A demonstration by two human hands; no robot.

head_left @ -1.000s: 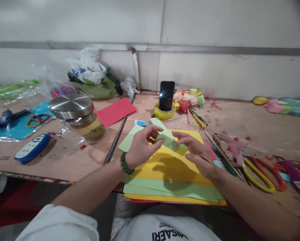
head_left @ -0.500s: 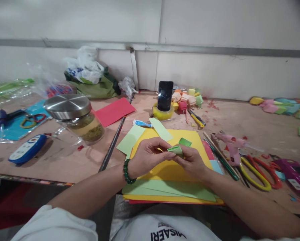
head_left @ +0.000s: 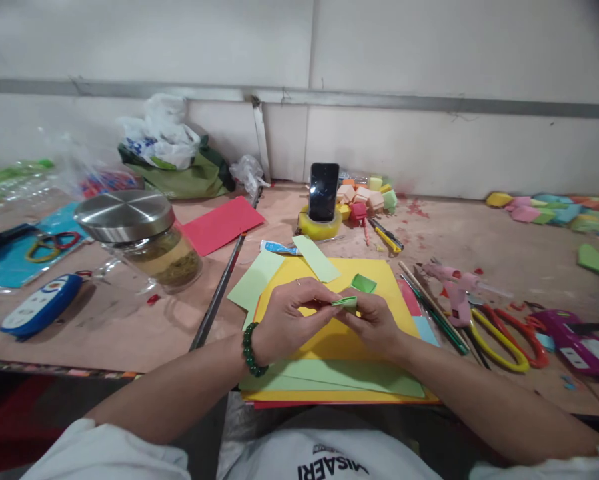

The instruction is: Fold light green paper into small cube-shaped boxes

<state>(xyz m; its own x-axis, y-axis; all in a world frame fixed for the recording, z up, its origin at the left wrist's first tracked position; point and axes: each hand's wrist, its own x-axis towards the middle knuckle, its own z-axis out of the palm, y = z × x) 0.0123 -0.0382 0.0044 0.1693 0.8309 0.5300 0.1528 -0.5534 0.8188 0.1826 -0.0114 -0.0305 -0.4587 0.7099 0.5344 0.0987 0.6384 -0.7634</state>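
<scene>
Between my two hands is a small folded piece of light green paper (head_left: 345, 303), held over a stack of coloured sheets. My left hand (head_left: 295, 313), with a green bead bracelet (head_left: 252, 350) at the wrist, pinches its left edge between thumb and fingers. On the other side my right hand (head_left: 372, 321) grips the same piece, its fingers covering part of it. Just beyond my right fingers lies another folded green paper piece (head_left: 363, 283). Beneath are a yellow sheet (head_left: 324, 343) and light green sheets (head_left: 339, 377). A light green strip (head_left: 317, 259) lies at the stack's far edge.
A phone (head_left: 323, 192) stands in a yellow tape roll (head_left: 319, 225), beside folded paper shapes (head_left: 367, 197). On the right are a pink glue gun (head_left: 457, 290), scissors (head_left: 504, 337) and a purple power strip (head_left: 579, 343). A lidded glass jar (head_left: 164, 260) and blue-white remote-like object (head_left: 42, 305) stand left.
Both hands still hold the folded green paper, which now looks flatter and is tipped slightly. The whole view has shifted a little, so things sit further left.
</scene>
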